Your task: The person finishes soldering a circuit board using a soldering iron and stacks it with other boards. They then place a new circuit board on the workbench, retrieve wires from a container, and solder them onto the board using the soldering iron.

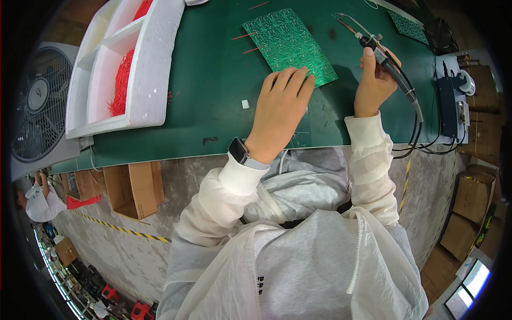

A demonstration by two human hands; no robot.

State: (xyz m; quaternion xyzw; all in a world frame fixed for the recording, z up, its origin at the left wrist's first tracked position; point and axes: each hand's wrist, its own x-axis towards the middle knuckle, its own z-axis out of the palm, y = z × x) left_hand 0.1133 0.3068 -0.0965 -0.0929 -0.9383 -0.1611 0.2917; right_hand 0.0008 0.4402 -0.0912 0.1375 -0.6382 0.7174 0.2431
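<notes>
My left hand (282, 109) rests its outstretched fingertips on the near edge of a green circuit board panel (290, 42). Short red wires (253, 48) stick out along the panel's left side. In my right hand (372, 88), fingers wrapped round its dark grip, is a soldering iron (392, 66) with a thin metal guide tube beside its tip. That tip points to the upper left, over the green mat and apart from the panel. Cables run from the iron's rear end down past the table's front edge.
A white foam box (154, 64) with compartments holds red wires (122, 85) on the left, beside a fan (40, 96). A small white block (245, 104) lies on the mat. At the right stand a dark blue device (449, 104) and a solder spool (467, 82). Another green board (408, 26) lies far right.
</notes>
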